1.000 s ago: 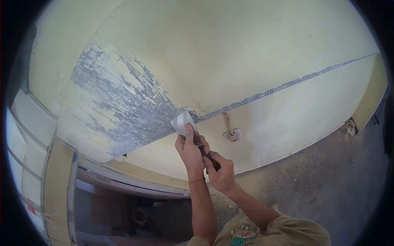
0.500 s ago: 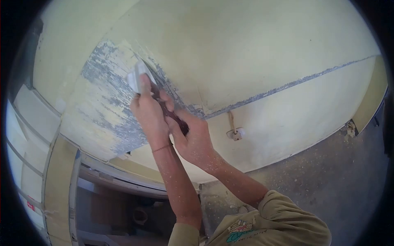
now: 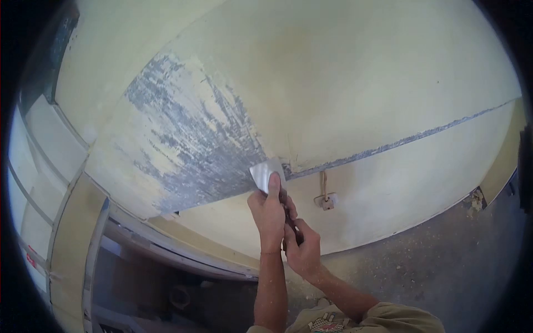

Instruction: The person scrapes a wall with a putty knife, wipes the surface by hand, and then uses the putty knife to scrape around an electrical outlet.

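A scraper with a wide metal blade (image 3: 267, 171) and a dark handle is held in both hands. My left hand (image 3: 267, 216) is closed around the front of the handle, its thumb pressed along the blade. Lower down, my right hand (image 3: 304, 247) wraps the rear of the same handle. The blade rests by the lower edge of the scraped patch (image 3: 194, 133), where grey shows through torn pale yellow paint on the wall. Its cutting edge is partly hard to make out against the grey.
A grey strip (image 3: 400, 137) runs along the wall to the right. Below it hangs a small socket on a cord (image 3: 326, 201). The floor (image 3: 411, 266) is dotted with paint flakes. A dark open recess (image 3: 166, 288) and a window frame (image 3: 47, 166) lie left.
Both hands and the scraper have moved down and right, from the middle of the scraped patch to its lower edge. The view has shifted slightly.
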Motion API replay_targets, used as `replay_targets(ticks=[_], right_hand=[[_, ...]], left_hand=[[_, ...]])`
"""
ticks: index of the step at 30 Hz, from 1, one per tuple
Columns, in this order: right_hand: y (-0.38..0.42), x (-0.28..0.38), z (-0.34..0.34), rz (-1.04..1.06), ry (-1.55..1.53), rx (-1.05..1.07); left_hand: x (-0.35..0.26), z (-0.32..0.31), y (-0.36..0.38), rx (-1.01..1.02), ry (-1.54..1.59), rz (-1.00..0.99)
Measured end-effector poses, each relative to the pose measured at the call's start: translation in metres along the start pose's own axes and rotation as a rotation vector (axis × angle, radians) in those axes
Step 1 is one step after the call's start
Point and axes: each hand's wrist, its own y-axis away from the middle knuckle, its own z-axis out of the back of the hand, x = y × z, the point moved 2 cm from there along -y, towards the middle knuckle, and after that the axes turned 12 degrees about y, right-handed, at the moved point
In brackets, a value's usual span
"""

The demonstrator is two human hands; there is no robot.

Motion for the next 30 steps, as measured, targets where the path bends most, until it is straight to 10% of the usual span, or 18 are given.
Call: replay_targets(ticks=[12, 18, 30], right_hand=[[-0.074, 0.115, -0.018, 0.507, 0.009, -0.081], [-0.045, 0.077, 0.010, 0.206, -0.030, 0.076], [-0.037, 0.111, 0.001, 0.472, 0.119, -0.036]], left_hand=[[-0.122, -0.038, -0.031, 0.032, 0.046, -0.278], [-0.062, -0.016, -0.016, 0.028, 0.124, -0.231], [-0.077, 0.007, -0.040, -0.101, 0.097, -0.279]])
